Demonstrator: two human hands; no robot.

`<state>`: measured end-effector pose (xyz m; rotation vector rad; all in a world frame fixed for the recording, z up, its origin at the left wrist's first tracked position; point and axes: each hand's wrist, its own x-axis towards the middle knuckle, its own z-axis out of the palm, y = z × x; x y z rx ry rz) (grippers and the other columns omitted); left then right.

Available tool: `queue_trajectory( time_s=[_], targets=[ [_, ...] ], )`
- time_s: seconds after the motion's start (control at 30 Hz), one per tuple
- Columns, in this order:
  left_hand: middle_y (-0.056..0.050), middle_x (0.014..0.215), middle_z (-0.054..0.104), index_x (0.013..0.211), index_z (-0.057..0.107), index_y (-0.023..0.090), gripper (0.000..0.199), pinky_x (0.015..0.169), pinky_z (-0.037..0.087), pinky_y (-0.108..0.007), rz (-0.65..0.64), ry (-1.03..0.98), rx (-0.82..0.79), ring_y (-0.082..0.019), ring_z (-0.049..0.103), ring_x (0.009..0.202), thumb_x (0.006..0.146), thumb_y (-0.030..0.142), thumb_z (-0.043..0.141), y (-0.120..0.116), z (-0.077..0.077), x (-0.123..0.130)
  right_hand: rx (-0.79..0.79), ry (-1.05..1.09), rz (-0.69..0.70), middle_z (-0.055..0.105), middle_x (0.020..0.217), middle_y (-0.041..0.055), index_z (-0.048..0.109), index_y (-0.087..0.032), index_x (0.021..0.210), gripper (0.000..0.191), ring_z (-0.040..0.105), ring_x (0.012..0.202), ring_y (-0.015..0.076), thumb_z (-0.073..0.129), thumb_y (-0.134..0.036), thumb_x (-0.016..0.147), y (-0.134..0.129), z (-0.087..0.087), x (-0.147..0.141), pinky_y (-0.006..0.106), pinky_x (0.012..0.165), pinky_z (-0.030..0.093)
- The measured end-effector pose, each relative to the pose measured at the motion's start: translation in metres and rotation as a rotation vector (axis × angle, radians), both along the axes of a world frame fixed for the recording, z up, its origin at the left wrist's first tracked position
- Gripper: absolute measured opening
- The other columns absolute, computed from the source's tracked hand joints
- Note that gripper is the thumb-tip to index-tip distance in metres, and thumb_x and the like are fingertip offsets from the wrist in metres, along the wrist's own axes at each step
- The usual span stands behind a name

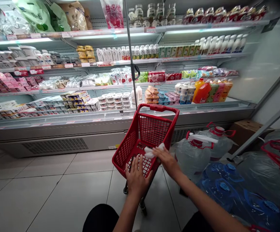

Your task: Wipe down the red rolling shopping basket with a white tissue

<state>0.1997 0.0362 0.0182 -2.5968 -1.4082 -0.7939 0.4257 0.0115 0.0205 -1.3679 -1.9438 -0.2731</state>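
- Refrigerated display case (57,129): spans the background, with its shelves of packaged goods behind the cart.
- Red shopping cart (155,129): stands directly in front of the person, between both hands and the display case.
- Clear water jugs (190,158) and blue water jugs (224,188): grouped on the floor, right of the cart.
- Left hand (137,175): fingers extended, over the cart's near side; contact cannot be determined.
- Right hand (166,157): fingers gripping the white cloth.
- White cloth (149,152): located at the basket's right side.
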Motion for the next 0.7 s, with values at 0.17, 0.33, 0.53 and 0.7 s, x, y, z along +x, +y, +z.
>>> queue_trajectory(
  time_s=[0.17, 0.33, 0.53, 0.7],
  targets=[
    [-0.015, 0.167, 0.038, 0.168, 0.005, 0.019, 0.091, 0.124, 0.024, -0.059, 0.022, 0.01, 0.0, -0.033, 0.041, 0.151, 0.095, 0.043, 0.053, 0.001, 0.001, -0.003, -0.014, -0.159, 0.282, 0.06, 0.152, 0.0052, 0.049, -0.028, 0.154, 0.053, 0.049, 0.146, 0.0194, 0.048, -0.01, 0.104, -0.023, -0.01, -0.042, 0.049, 0.125, 0.039],
    [-0.017, 0.171, 0.029, 0.168, 0.0, 0.019, 0.099, 0.123, 0.026, -0.058, -0.037, 0.037, -0.007, -0.033, 0.033, 0.155, 0.094, 0.053, 0.057, 0.001, 0.007, -0.013, 0.0, -0.135, 0.201, 0.059, 0.153, 0.0025, 0.054, -0.035, 0.149, 0.055, 0.053, 0.142, 0.0186, 0.047, -0.006, 0.103, 0.006, 0.009, 0.015, 0.047, 0.125, 0.038],
    [-0.013, 0.174, 0.022, 0.168, 0.006, 0.025, 0.105, 0.127, 0.021, -0.054, -0.288, 0.169, 0.0, -0.031, 0.025, 0.159, 0.089, 0.067, 0.061, 0.016, 0.019, -0.041, 0.05, -0.052, -0.028, 0.056, 0.154, 0.0089, 0.053, -0.025, 0.152, 0.06, 0.054, 0.142, 0.0274, 0.041, 0.0, 0.099, 0.031, 0.018, 0.055, 0.05, 0.13, 0.025],
    [-0.011, 0.171, 0.032, 0.168, 0.012, 0.026, 0.098, 0.128, 0.018, -0.053, -0.253, 0.189, 0.073, -0.031, 0.032, 0.156, 0.092, 0.071, 0.054, 0.034, 0.018, -0.057, 0.012, -0.152, 0.132, 0.054, 0.157, 0.001, 0.041, -0.033, 0.159, 0.065, 0.045, 0.148, 0.0177, 0.042, -0.002, 0.102, -0.001, -0.002, -0.004, 0.045, 0.127, 0.034]
  ],
)
